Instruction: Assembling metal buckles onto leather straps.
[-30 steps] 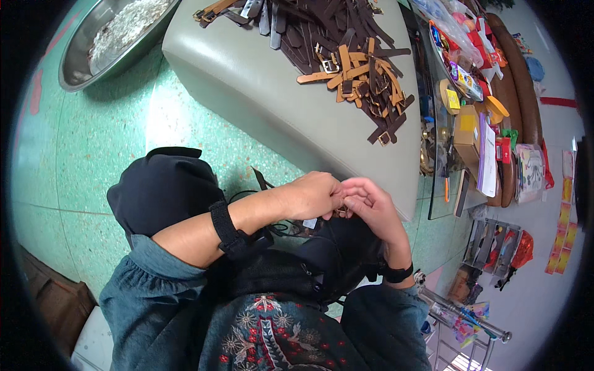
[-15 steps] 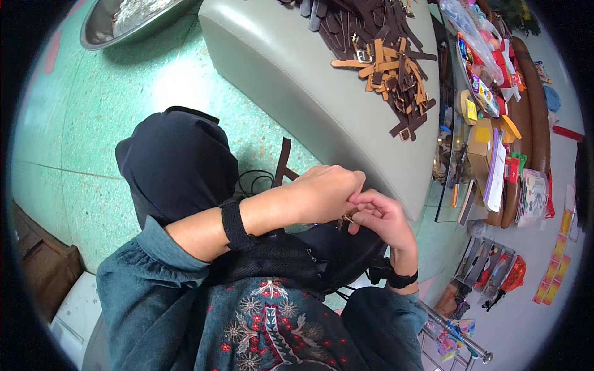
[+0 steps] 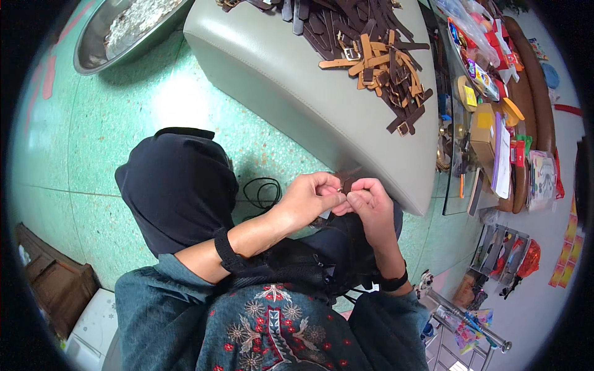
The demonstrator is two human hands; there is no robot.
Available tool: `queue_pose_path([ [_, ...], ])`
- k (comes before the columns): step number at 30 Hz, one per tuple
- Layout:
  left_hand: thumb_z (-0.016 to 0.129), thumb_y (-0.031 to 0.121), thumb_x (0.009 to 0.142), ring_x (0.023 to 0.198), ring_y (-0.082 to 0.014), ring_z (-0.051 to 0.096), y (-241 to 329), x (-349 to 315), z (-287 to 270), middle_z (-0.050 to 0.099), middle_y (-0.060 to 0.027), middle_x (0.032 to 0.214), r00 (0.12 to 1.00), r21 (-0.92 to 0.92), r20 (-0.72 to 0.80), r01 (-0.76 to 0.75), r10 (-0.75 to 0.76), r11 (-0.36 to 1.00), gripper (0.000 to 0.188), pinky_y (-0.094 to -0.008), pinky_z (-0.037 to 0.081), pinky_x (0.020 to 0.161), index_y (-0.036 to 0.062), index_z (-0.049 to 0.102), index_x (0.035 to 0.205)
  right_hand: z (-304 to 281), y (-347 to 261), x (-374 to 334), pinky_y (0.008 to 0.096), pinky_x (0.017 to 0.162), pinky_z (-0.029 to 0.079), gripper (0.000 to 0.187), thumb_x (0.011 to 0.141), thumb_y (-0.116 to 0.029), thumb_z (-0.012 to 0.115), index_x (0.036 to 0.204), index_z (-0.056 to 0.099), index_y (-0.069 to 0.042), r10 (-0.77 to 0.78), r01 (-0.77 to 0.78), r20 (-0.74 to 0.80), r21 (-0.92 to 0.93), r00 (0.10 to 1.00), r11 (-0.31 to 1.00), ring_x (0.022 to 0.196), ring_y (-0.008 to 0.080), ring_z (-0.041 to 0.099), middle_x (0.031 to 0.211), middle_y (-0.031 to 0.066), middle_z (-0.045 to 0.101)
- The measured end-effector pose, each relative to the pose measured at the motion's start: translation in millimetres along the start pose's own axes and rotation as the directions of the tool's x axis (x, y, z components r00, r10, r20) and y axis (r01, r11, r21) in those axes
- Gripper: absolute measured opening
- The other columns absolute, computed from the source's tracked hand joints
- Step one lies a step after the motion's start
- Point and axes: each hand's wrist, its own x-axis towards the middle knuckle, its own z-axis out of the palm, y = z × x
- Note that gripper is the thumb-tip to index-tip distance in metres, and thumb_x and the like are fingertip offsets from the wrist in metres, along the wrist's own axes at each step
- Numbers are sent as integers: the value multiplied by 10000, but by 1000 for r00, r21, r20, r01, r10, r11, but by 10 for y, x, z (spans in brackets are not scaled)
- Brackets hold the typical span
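Over my lap, both hands meet fingertip to fingertip. My left hand (image 3: 311, 201) pinches a small dark brown leather buckle strap (image 3: 347, 183) with thumb and fingers. From the other side, my right hand (image 3: 372, 210) closes on the same strap, its thumb almost touching the left one. A small bit of metal glints between the fingers; most of the strap is hidden by them. Beyond the hands, a pile of similar dark brown straps (image 3: 337, 31) lies on a grey padded bench (image 3: 272, 80), with tan straps (image 3: 371, 62) and gold buckles at its near end.
A metal basin (image 3: 93, 62) with whitish contents stands on the green floor at far left. On the right, a glass table (image 3: 455, 179) carries boxes and packets. A black cord (image 3: 263, 191) lies beside my knee. A metal rail (image 3: 470, 318) is at lower right.
My left hand has turned from a curled grip to a fingertip pinch. The dark strap end that stuck out left of my hands now shows beyond the fingertips. The view has shifted slightly.
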Motion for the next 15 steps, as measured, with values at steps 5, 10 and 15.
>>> queue_pose_path([
  [5,646,88,818,665,-49,529,-56,80,20,592,-9,762,996,60,-83,-34,39,998,158,-196,445,603,-8,574,920,8,-22,38,210,591,478,132,869,-52,553,950,483,25,13,-18,-35,-161,999,987,670,109,592,823,104,600],
  [10,621,62,827,646,-44,526,-6,115,-14,585,-6,746,996,-132,-94,-5,-7,991,176,-200,460,595,-29,560,965,122,-60,107,160,482,382,192,866,-74,568,1047,561,-12,-250,189,-88,-433,964,881,521,24,467,745,38,581],
  [15,590,6,819,649,-48,529,-73,115,-48,582,-13,733,982,129,-110,-142,156,981,192,-208,462,594,-44,545,999,163,-272,122,163,443,370,234,877,-95,555,1094,550,-7,25,-39,-66,-212,998,977,515,29,485,748,48,589],
])
